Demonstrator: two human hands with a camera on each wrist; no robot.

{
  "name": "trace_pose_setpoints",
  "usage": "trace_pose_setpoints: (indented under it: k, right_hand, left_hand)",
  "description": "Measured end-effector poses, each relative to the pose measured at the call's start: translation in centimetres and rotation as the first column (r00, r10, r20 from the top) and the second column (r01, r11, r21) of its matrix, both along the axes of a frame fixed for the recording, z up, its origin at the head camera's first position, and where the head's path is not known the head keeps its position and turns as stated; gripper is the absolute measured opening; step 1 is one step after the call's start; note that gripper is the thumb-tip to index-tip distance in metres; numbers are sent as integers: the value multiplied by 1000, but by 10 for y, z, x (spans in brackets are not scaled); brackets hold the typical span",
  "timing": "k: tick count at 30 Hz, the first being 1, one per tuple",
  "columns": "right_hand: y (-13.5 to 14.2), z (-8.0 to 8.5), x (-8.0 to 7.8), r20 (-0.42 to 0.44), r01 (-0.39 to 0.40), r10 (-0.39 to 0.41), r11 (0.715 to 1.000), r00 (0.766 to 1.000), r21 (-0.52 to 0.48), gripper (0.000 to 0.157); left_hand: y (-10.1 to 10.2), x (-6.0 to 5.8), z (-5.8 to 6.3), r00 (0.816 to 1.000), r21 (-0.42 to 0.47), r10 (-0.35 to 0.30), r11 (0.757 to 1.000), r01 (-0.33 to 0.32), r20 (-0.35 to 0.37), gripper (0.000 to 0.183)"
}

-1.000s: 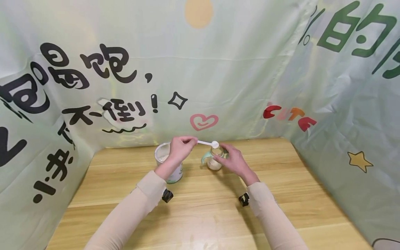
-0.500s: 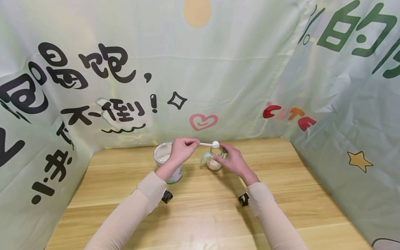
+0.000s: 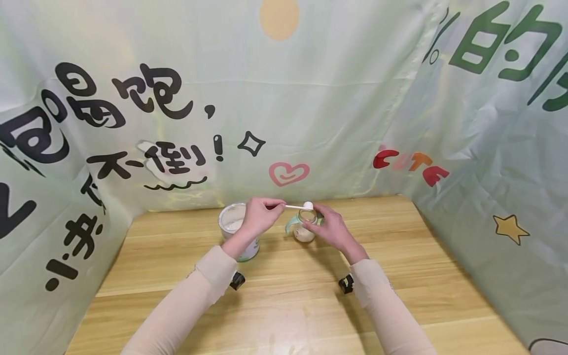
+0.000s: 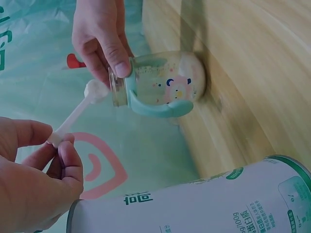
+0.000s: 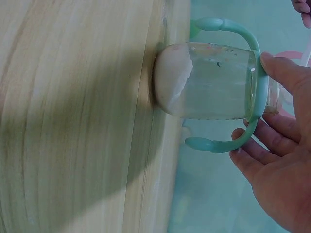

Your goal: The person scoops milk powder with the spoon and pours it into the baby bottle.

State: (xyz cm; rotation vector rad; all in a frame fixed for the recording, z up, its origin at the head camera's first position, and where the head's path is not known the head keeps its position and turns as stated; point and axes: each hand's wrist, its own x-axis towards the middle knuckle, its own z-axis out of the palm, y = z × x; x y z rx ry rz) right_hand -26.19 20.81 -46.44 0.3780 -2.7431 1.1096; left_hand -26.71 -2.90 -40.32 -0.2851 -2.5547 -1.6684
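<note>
My left hand (image 3: 262, 216) pinches the end of a white measuring scoop's handle between thumb and fingers. The scoop (image 4: 75, 114) reaches rightward, its bowl just above the open mouth of a clear baby bottle (image 3: 304, 233); white shows in the bowl. My right hand (image 3: 333, 228) grips the bottle at its neck, thumb and fingers around the mint-green collar with two handles (image 5: 226, 145). Upright on the table, the bottle has off-white powder (image 5: 172, 77) heaped in its bottom. A bear print (image 4: 179, 90) decorates its side.
An open white can (image 4: 194, 208) with pale powder inside stands left of the bottle, partly behind my left forearm. The wooden table (image 3: 284, 301) meets a pale green printed cloth (image 3: 337, 123) at the back and sides.
My left hand and the scoop have shifted slightly to the right, bringing the scoop's bowl further over the bottle mouth. The right hand and bottle have stayed in place.
</note>
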Motion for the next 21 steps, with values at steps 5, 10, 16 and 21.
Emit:
trace_pose_setpoints:
  k: [5, 10, 16, 21]
  right_hand:
    - [-1, 0, 1, -6, 2, -2, 1000, 1000, 3, 63]
    - [-1, 0, 1, -7, 2, -2, 1000, 1000, 4, 63]
    - [-1, -1, 0, -2, 7, -7, 1000, 1000, 3, 63]
    - [-1, -1, 0, -8, 10, -10, 1000, 1000, 2, 62]
  left_hand:
    - [-1, 1, -1, 1000, -10, -3, 1000, 3, -11, 15]
    - [-2, 1, -2, 1000, -11, -4, 1000, 4, -15, 15]
    - [-2, 0, -3, 1000, -10, -6, 1000, 6, -29, 15]
    - [-2, 0, -4, 999, -14, -6, 1000, 6, -34, 14]
